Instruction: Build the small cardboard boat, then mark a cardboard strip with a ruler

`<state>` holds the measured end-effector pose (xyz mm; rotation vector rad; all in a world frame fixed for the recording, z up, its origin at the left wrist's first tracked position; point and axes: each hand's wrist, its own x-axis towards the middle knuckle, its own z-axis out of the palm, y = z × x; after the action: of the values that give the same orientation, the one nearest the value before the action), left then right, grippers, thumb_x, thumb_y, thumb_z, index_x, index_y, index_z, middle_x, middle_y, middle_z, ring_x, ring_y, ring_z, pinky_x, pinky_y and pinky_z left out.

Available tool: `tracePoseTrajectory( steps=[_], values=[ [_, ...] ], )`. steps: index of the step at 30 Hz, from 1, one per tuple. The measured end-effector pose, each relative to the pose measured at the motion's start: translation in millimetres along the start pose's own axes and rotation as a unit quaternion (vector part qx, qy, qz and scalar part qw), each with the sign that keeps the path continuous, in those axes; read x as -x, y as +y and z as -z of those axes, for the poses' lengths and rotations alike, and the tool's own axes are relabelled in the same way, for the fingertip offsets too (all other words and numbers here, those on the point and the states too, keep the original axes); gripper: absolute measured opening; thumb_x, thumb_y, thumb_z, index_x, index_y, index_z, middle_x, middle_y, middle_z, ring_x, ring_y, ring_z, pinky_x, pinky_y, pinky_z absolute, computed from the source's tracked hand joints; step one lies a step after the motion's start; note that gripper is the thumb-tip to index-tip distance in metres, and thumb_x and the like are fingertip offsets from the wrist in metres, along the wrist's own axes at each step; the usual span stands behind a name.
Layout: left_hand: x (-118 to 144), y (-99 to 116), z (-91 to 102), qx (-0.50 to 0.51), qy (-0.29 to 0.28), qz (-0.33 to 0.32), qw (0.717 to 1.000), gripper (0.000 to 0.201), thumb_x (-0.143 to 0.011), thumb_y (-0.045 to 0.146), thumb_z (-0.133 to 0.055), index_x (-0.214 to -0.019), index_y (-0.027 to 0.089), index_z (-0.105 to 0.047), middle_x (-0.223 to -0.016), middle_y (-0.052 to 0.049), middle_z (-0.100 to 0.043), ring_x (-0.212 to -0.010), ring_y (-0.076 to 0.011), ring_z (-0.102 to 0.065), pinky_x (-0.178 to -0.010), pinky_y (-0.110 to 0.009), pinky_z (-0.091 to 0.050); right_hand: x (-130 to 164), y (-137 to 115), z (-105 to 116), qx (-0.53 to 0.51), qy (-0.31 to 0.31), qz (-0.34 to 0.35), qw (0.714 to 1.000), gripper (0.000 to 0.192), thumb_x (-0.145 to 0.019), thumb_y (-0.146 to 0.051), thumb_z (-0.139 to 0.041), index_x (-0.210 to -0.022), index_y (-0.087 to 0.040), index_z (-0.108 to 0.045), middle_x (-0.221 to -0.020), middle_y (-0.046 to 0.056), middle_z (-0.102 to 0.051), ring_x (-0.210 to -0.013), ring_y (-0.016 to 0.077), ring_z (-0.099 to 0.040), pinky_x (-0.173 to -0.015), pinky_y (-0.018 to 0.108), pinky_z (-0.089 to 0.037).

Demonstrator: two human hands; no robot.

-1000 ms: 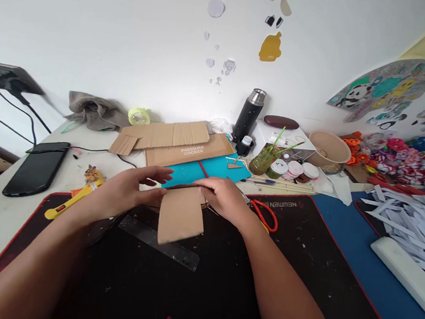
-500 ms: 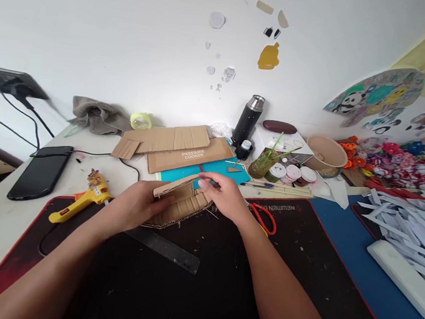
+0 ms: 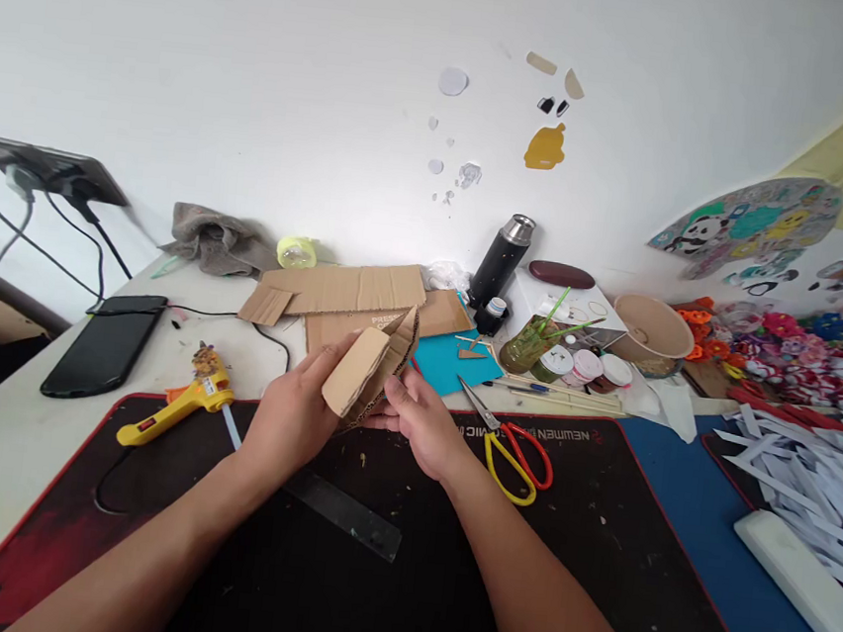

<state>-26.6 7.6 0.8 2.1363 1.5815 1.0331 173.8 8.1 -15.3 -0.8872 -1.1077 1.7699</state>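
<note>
Between my hands, above the black desk mat (image 3: pixel 441 576), is a folded cardboard piece (image 3: pixel 356 371) with raw corrugated edges, tilted on end. My left hand (image 3: pixel 297 408) is closed on its left side, fingers partly hidden behind it. My right hand (image 3: pixel 422 423) grips the lower right edge, thumb in front and fingers underneath. Scissors (image 3: pixel 502 453) with one red and one yellow handle lie just right of my right hand. A clear ruler (image 3: pixel 350 516) rests on the mat below the cardboard. To the left lies a yellow glue gun (image 3: pixel 178 407).
Flat cardboard sheets (image 3: pixel 349 289) and a blue sheet (image 3: pixel 454 361) lie behind my hands. A black thermos (image 3: pixel 499 264), a jar with green sticks (image 3: pixel 527 348) and paint pots stand back right. A black phone (image 3: pixel 101 350) is at left, white paper strips (image 3: pixel 815 483) at right.
The cardboard piece has turned from lying lengthwise to standing tilted on end. My right hand has moved from its top edge to its lower right side. The view has shifted slightly.
</note>
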Motion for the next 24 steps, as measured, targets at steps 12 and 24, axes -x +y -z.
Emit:
tracePoseTrajectory(
  steps=[12,24],
  values=[
    [2,0,6.5,0.052,0.002,-0.122,0.991,0.102,-0.104,0.026,-0.070,-0.186,0.039,-0.010,-0.176,-0.019,-0.050,-0.138,-0.0351,-0.072,-0.093,-0.045,-0.073,-2,4,8,0.061,0.076,-0.026,0.995,0.055,-0.094,-0.067,-0.082,-0.132,-0.029,-0.070,-0.111,0.005,-0.083,-0.094,0.0264,-0.082,-0.071,0.035,-0.070],
    [5,-7,17.6,-0.061,-0.003,-0.285,0.957,0.093,-0.104,0.010,-0.062,-0.183,0.044,-0.027,-0.183,-0.015,-0.045,-0.152,-0.0401,-0.064,-0.115,-0.056,-0.063,2,3,8,0.112,0.040,-0.059,0.991,0.062,-0.095,-0.070,-0.085,-0.139,-0.029,-0.073,-0.098,0.005,-0.081,-0.086,0.0280,-0.083,-0.067,0.037,-0.071]
  ],
)
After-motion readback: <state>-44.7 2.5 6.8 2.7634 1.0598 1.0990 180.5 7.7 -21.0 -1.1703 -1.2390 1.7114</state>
